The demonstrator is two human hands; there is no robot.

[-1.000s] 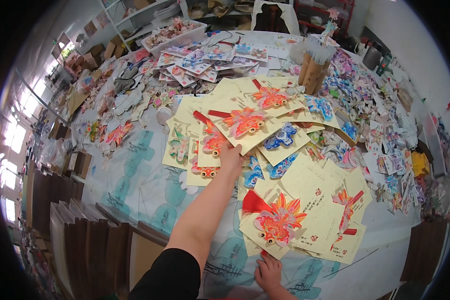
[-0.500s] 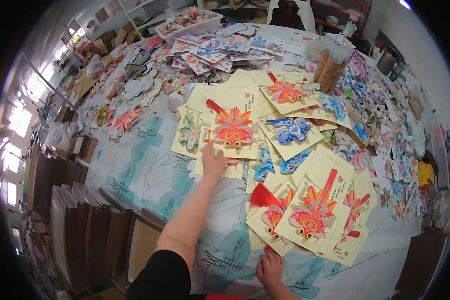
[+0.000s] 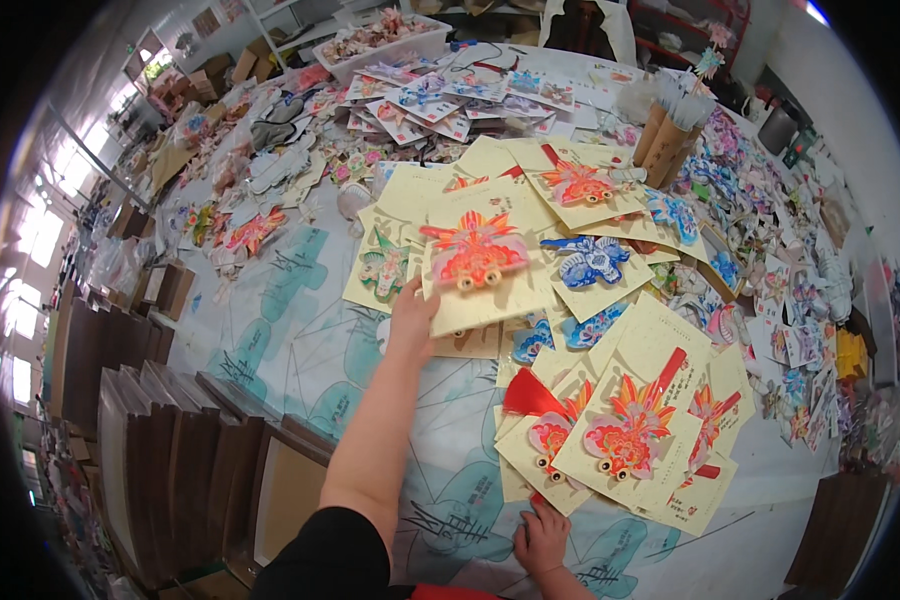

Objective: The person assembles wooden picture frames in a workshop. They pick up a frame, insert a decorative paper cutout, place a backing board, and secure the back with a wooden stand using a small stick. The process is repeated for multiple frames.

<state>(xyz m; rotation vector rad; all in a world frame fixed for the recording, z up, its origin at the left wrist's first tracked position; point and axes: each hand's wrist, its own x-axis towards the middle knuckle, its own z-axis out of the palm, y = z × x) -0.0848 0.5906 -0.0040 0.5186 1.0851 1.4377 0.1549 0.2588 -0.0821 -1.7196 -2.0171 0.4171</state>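
My left hand [image 3: 411, 316] grips the lower left corner of a pale yellow card [image 3: 482, 290] that carries an orange and red fish ornament [image 3: 475, 254], and the card is lifted above a spread of similar cards. My right hand [image 3: 542, 537] rests near the table's front edge, fingers on the bottom corner of a stack of yellow cards [image 3: 638, 440] with red and pink fish ornaments. Between the two lie cards with blue fish ornaments [image 3: 589, 262].
The table [image 3: 300, 330] has a white cloth with teal prints. Many more paper ornaments cover its far and right sides. Two brown paper tubes [image 3: 667, 140] stand at the back. Brown cardboard boxes [image 3: 185, 450] line the left front edge. A white bin [image 3: 380, 40] sits far back.
My left hand has drawn the orange fish card toward me and lifted it off the spread. My right hand stays at the near stack.
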